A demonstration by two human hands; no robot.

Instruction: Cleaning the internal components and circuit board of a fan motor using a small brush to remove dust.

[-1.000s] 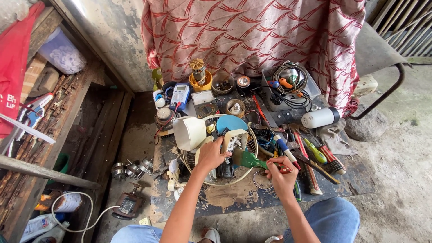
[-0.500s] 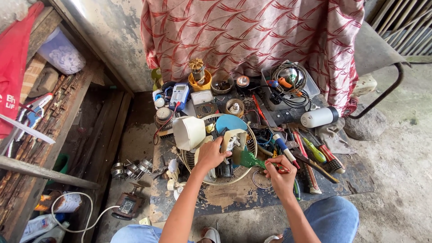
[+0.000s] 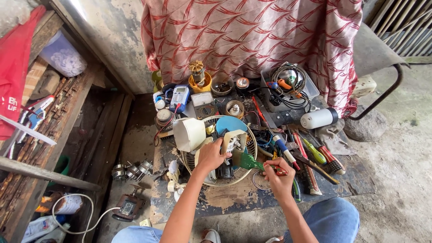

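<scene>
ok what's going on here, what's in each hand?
A person sits at a cluttered workbench. The left hand steadies a cream fan motor housing that sits in a round wire fan guard. The right hand grips a red-handled tool, apparently pliers, next to a green piece at the motor. Screwdrivers and meters lie around.

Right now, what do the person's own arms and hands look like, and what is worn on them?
Both forearms are bare, with no sleeves in view. The left hand and right hand wear no gloves; no watch or rings are visible. Blue jeans cover the knees below.
</scene>
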